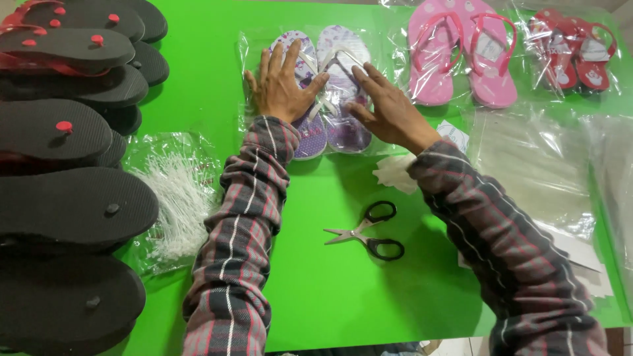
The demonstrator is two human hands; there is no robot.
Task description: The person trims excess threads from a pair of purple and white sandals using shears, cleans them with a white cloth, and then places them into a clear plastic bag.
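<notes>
Left hand (283, 86) lies flat, fingers spread, palm down on the near-left part of the bagged purple flip-flops (330, 92); grips nothing, just presses. Right hand (389, 109) also open, fingers extended onto the right sandal's strap area, touching the clear bag. Pair sits far-centre on the green table (330, 296), long axis running near to far, toes far. Both hands are on it; left covers more of it, right comes in from the near-right at a slant. Just right, a bagged pink pair (461, 56), then a bagged red pair (580, 56) far right, apart from the hands. Empty clear bags (527, 158) lie right of the right forearm. Scissors (366, 231) sit near, between the two plaid sleeves, blades closed, untouched. Bag of white plastic ties (175, 198) near left; stacked black soles (66, 132) with red plugs along the left edge. Nothing blocks the hands.
</notes>
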